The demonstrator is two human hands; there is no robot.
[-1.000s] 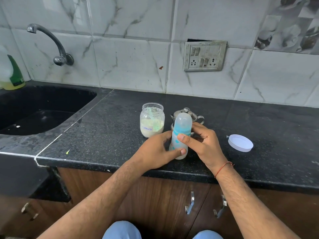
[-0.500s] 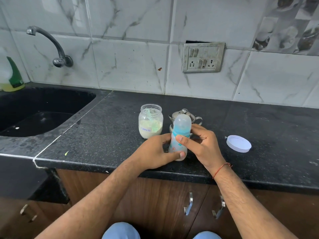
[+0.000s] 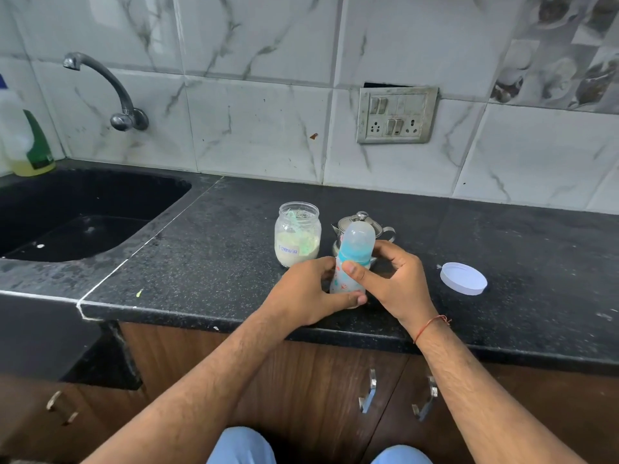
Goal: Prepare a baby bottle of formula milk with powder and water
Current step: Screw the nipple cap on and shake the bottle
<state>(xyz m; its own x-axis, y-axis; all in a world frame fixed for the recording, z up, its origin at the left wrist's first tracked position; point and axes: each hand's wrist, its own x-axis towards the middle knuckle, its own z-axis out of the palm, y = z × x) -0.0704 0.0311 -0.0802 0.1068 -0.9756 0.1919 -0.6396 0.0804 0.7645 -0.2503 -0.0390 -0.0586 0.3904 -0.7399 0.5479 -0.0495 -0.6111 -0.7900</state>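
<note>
A baby bottle (image 3: 355, 252) with a teal collar and a cloudy cap stands near the front of the black counter (image 3: 207, 249). My left hand (image 3: 308, 293) grips its lower body, thumb across the base. My right hand (image 3: 392, 283) wraps the upper part, thumb on the front below the collar. Just behind to the left stands an open glass jar (image 3: 297, 237) labelled formula, with pale powder and a green scoop inside. A small steel kettle (image 3: 360, 222) sits behind the bottle, mostly hidden by it.
The jar's white lid (image 3: 463, 278) lies on the counter to the right. A black sink (image 3: 67, 216) with a wall tap (image 3: 107, 85) is at the left, a dish-soap bottle (image 3: 28, 142) in its corner. A switch panel (image 3: 397, 114) hangs on the tiled wall.
Both hands keep their hold on the bottle; it has tilted slightly and my right thumb has shifted a little on its front.
</note>
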